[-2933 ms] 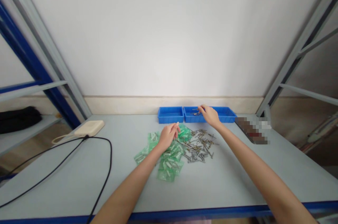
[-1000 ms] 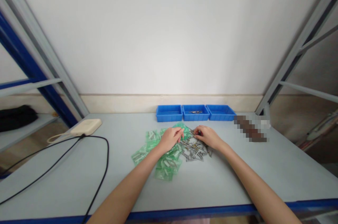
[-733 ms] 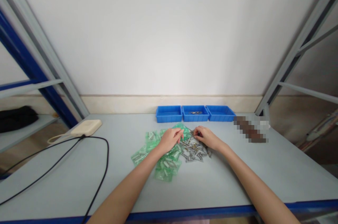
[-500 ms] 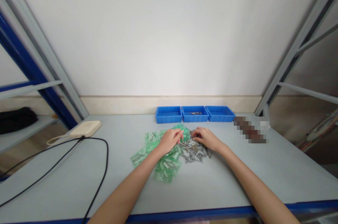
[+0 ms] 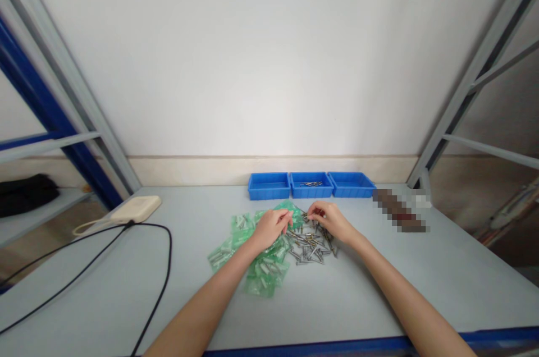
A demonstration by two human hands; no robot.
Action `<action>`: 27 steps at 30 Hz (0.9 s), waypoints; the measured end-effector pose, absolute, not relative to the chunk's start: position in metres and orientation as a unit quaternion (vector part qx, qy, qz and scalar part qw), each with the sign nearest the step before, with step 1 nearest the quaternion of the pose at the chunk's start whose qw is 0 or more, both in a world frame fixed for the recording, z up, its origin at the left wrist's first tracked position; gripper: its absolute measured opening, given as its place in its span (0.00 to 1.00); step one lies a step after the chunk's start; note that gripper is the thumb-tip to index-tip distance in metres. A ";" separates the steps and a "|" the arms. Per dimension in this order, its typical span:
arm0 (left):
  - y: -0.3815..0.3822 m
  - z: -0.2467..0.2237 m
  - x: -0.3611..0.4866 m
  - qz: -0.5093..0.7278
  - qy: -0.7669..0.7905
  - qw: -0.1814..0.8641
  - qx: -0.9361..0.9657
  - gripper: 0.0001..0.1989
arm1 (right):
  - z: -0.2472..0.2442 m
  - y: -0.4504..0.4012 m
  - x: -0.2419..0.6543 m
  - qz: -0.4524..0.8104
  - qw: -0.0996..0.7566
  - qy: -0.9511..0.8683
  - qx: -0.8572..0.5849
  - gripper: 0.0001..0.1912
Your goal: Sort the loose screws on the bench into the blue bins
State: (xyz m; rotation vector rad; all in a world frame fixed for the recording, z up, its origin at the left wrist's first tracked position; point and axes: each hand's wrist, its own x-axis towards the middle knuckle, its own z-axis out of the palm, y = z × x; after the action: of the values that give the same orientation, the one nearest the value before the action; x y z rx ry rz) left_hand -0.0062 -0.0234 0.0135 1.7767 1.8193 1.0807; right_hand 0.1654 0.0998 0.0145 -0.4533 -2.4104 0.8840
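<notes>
Green plastic bags [image 5: 242, 242] with pale pieces inside lie spread in the middle of the table. Over their upper right part is my left hand [image 5: 273, 226], its fingers pressed together; whatever they hold is hidden. Beside the bags lies a loose pile of metal screws [image 5: 310, 250], silver and some brassy. My right hand [image 5: 327, 219] is at the pile's back edge, thumb and fingertips closed near small metal pieces. Whether it grips one is too small to tell.
Three blue bins stand in a row at the back: left [image 5: 269, 186], middle [image 5: 311, 184] with several metal pieces, right [image 5: 352, 184]. A cream box [image 5: 137, 209] and black cables [image 5: 170, 250] are at left; a pixelated patch is at right.
The hands stay almost in place; the fingers of my right hand have shifted slightly. The whole view has moved a little, so the table sits slightly lower.
</notes>
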 end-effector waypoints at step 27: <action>-0.022 0.020 0.005 0.523 0.550 0.315 0.569 0.15 | 0.018 0.084 0.159 0.391 0.310 -0.847 -0.182 0.13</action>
State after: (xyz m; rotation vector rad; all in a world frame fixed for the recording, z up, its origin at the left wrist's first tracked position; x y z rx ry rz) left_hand 0.0047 -0.0219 0.0203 1.5005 1.4497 1.3788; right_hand 0.1592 0.0840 0.0182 -0.4804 -2.2375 1.0320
